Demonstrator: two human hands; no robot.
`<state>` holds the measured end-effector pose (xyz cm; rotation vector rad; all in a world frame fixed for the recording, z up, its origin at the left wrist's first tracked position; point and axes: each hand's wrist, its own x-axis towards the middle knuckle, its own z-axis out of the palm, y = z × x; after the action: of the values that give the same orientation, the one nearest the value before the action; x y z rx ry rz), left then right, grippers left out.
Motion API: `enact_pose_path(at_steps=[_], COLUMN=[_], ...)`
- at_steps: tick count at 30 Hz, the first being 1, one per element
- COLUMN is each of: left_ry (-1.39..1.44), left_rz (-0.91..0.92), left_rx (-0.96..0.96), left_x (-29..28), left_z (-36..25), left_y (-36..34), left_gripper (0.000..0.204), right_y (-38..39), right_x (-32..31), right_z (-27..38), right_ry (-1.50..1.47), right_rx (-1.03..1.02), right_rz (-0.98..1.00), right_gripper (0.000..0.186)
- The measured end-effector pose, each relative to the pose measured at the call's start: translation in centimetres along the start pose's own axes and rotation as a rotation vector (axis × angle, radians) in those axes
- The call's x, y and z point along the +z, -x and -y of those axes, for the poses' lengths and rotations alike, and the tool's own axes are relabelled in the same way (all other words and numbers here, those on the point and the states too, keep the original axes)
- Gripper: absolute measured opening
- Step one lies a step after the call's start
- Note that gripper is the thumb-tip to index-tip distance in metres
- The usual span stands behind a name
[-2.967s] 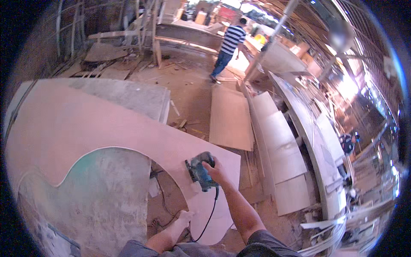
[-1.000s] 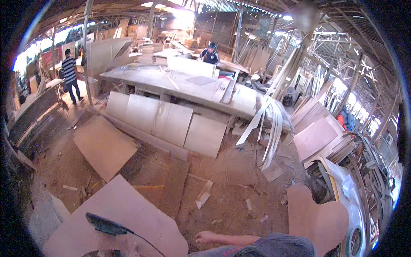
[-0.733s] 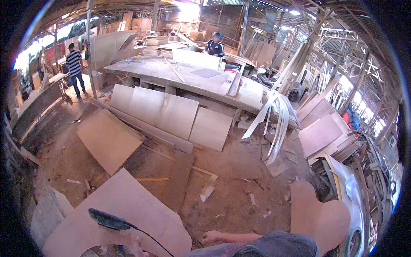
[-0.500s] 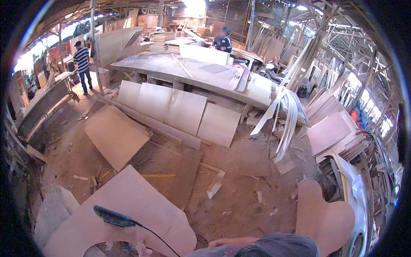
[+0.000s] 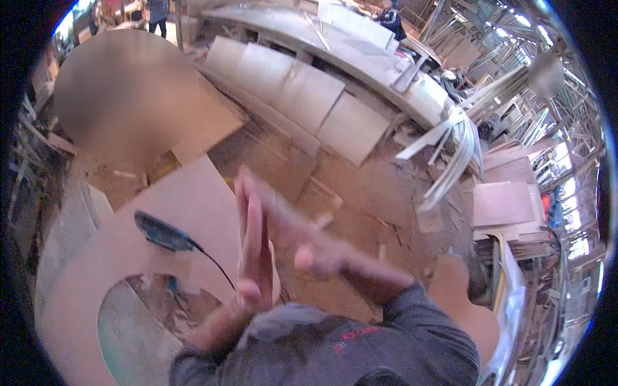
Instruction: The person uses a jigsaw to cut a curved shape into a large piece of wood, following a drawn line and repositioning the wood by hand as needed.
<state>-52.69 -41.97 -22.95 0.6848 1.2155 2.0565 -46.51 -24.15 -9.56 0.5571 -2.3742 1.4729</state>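
Note:
Both my hands are raised in front of my chest, fingers stretched out, fingertips close together; whether they touch is blurred. My left hand (image 5: 254, 235) is open with nothing in it, in front of a large pale plywood board (image 5: 77, 276). On my right, my other hand, the right hand (image 5: 299, 235), is also open, its thumb apart and nothing in it. A dark handheld power tool (image 5: 164, 231) with a black cord lies on the board, left of my left hand. Below the tool, the board has a large curved cut-out, through which a greyish panel (image 5: 129, 328) shows.
Ahead, panels (image 5: 309, 103) lean against a long low worktable (image 5: 270, 22). Bent pale strips (image 5: 444, 167) hang off its right end. A curved-edge board (image 5: 454, 283) stands at my right, near stacked sheets (image 5: 505, 202). Wood scraps litter the floor. A person (image 5: 389, 22) is behind the table.
My hands have risen from the lower edge and come together with fingers extended. The view has tilted down and shifted left. The power tool remains lying on the board.

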Motion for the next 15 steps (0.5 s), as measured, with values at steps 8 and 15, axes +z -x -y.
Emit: enact_pose_path(at_steps=[8, 15], left_ry=[0.632, 0.053], left_rz=[-0.103, 0.302], left_rx=[0.881, 0.166], left_x=[-5.7, -3.7], left_z=[-10.1, -1.5], left_y=[0.2, 2.8], left_gripper=[0.107, 0.082], right_y=[-3.6, -3.7], right_x=[-22.8, -23.8], right_z=[9.5, 0.3], right_ry=[1.456, 1.822], right_rx=[0.166, 0.797], right_rz=[-0.319, -0.543], right_gripper=[0.066, 0.055])
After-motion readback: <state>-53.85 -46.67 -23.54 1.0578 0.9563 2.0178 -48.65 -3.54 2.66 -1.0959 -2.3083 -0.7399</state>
